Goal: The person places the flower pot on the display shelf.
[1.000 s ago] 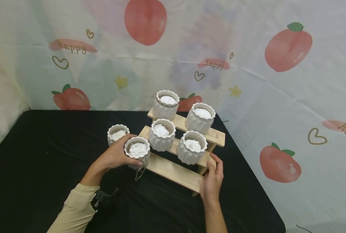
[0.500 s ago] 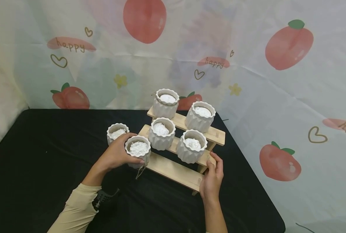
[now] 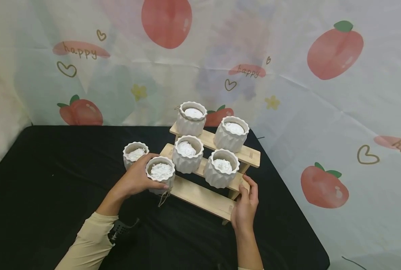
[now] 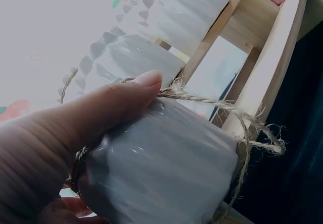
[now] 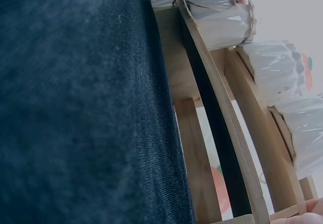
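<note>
My left hand [image 3: 137, 178] grips a white fluted plant pot [image 3: 170, 180] with a scalloped rim and crumbly white filling. The pot is at the left end of the lowest step [image 3: 200, 197] of a three-tier wooden stand. In the left wrist view, my thumb [image 4: 121, 100] lies over the pot's upper side, beside a knotted twine cord [image 4: 214, 103]. My right hand [image 3: 245, 210] holds the stand's right end, fingers on the middle step [image 3: 240, 184]. Two matching pots, left [image 3: 187, 165] and right [image 3: 219, 179], stand on that middle step.
On the top step [image 3: 251, 155] are two more pots, left [image 3: 189, 127] and right [image 3: 229, 141]. Another filled pot [image 3: 129, 162] stands on the black-covered table [image 3: 62, 187] behind my left hand. A peach-printed curtain [image 3: 119, 75] hangs behind the table.
My left hand and its pot have shifted slightly right, closer along the lowest step. My right hand keeps its hold on the stand. The head view has tilted a little.
</note>
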Motion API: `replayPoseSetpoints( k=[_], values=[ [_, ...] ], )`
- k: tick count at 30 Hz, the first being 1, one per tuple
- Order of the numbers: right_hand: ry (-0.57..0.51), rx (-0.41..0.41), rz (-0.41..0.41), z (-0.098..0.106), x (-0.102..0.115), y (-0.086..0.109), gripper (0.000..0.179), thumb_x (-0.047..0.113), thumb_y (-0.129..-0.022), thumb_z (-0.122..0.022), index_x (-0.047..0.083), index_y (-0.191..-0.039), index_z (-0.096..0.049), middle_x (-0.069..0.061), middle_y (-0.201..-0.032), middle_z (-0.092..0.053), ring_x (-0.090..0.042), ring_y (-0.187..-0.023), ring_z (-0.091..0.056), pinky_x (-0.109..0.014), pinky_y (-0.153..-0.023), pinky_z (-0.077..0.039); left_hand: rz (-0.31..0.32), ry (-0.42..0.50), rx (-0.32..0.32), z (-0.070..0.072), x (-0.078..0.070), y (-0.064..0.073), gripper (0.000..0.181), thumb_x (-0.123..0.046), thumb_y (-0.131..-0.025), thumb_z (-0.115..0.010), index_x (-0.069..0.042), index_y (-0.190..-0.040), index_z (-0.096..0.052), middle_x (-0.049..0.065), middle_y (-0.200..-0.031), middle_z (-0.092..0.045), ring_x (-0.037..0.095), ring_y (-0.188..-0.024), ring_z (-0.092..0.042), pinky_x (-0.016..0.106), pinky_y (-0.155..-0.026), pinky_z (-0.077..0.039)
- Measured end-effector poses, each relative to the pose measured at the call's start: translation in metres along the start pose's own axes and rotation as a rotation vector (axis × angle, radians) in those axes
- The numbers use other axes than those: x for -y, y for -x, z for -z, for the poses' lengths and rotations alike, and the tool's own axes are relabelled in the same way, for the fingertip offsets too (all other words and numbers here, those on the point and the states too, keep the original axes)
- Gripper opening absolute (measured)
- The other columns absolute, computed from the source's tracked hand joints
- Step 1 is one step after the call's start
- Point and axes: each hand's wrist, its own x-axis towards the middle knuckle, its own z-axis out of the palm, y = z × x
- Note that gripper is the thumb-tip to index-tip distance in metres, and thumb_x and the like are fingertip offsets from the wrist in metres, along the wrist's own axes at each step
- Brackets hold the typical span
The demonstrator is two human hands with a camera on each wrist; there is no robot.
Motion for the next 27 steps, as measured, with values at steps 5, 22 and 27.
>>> replayPoseSetpoints(
  k=[5, 22, 27],
  values=[
    [0.001, 0.009, -0.004, 0.000, 0.000, 0.000, 0.032, -0.001, -0.109, -0.039, -0.005, -0.140, -0.045, -0.014, -0.149, -0.036, -0.027, -0.138, -0.041, -0.033, -0.111, -0.033, 0.000, 0.002, 0.006, 0.000, 0.000, 0.000, 0.096, -0.023, -0.061, -0.103, 0.004, -0.138, -0.053, 0.020, -0.130, -0.059, 0.037, -0.117, -0.056, 0.055, -0.099, -0.043],
    [-0.004, 0.010, 0.001, 0.001, -0.002, 0.000, 0.032, -0.001, -0.109, -0.038, -0.005, -0.140, -0.044, -0.014, -0.148, -0.037, -0.027, -0.137, -0.041, -0.032, -0.111, -0.034, 0.025, 0.066, 0.048, 0.022, -0.003, 0.004, 0.101, -0.018, -0.068, -0.100, -0.002, -0.151, -0.045, 0.022, -0.144, -0.050, 0.043, -0.134, -0.047, 0.059, -0.108, -0.037],
    [-0.010, 0.007, 0.003, 0.001, -0.002, -0.001, 0.032, -0.002, -0.109, -0.038, -0.005, -0.140, -0.045, -0.014, -0.147, -0.037, -0.027, -0.136, -0.042, -0.033, -0.111, -0.034, 0.042, 0.097, 0.039, 0.042, -0.002, 0.009, 0.095, -0.017, -0.074, -0.097, -0.006, -0.152, -0.044, 0.023, -0.149, -0.047, 0.045, -0.140, -0.041, 0.063, -0.112, -0.032]
  ],
)
